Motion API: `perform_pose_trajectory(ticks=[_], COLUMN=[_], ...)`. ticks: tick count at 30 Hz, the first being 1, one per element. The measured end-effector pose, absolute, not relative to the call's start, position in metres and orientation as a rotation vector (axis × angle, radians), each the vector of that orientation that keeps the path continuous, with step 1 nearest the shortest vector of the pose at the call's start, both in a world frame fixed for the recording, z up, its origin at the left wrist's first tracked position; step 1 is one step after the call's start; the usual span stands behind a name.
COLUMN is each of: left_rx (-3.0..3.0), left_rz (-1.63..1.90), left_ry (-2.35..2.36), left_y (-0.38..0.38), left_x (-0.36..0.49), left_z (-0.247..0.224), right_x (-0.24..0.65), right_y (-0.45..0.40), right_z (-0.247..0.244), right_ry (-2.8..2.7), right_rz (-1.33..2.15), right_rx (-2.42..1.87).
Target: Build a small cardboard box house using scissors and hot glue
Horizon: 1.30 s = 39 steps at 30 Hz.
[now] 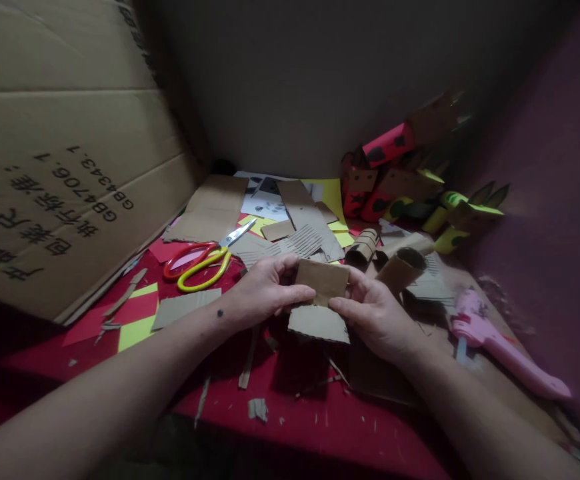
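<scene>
Between my hands is a small piece of brown cardboard point(323, 279), held a little above the red table covering. Its lower part point(319, 325) is paler and angles toward me along a crease or joint; I cannot tell which. My left hand point(270, 288) grips its left edge, thumb on the near face. On the opposite edge my right hand point(377, 313) pinches it the same way, fingers partly hidden behind. Scissors point(215, 260) with one red and one yellow handle lie open beyond my left wrist. Cardboard tubes point(403, 268) stand and lie past my right hand.
A large printed carton point(70, 167) walls off the left side. Cardboard sheets point(210, 208) and coloured paper point(137, 320) cover the back and left. A pink glue gun point(503, 350) rests at right. Decorated tube figures point(390, 180) are piled behind. Cardboard scraps point(257, 409) litter the front.
</scene>
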<state>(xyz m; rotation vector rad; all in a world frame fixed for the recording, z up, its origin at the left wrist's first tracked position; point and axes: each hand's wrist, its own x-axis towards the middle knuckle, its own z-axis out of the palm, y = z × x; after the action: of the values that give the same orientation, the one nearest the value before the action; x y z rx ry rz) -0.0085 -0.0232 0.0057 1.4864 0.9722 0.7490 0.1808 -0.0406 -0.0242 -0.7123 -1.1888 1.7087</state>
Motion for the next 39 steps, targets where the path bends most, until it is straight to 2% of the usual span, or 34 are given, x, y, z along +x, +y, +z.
perform_pose_trajectory(ticks=[13, 19, 26, 31, 39], left_rx=[1.482, 1.641, 2.098, 2.315, 2.308], left_rz=[0.779, 0.726, 0.819, 0.941, 0.802], left_ry=[0.884, 0.964, 0.94, 0.864, 0.723], left_y=[-0.019, -0.025, -0.03, -0.027, -0.023], left_x=[-0.019, -0.015, -0.014, -0.017, -0.021], left_z=[0.006, 0.009, 0.007, 0.0, 0.001], right_x=[0.184, 0.186, 0.179, 0.177, 0.186], right_y=[-0.04, -0.04, -0.044, -0.044, -0.042], right_z=[-0.024, -0.023, -0.019, -0.016, -0.013], right_ry=[-1.244, -1.195, -0.948, -0.773, -0.758], right_rz=[1.63, 1.598, 1.82, 1.802, 1.947], right_rx=[-0.642, -0.767, -0.783, -0.818, -0.823])
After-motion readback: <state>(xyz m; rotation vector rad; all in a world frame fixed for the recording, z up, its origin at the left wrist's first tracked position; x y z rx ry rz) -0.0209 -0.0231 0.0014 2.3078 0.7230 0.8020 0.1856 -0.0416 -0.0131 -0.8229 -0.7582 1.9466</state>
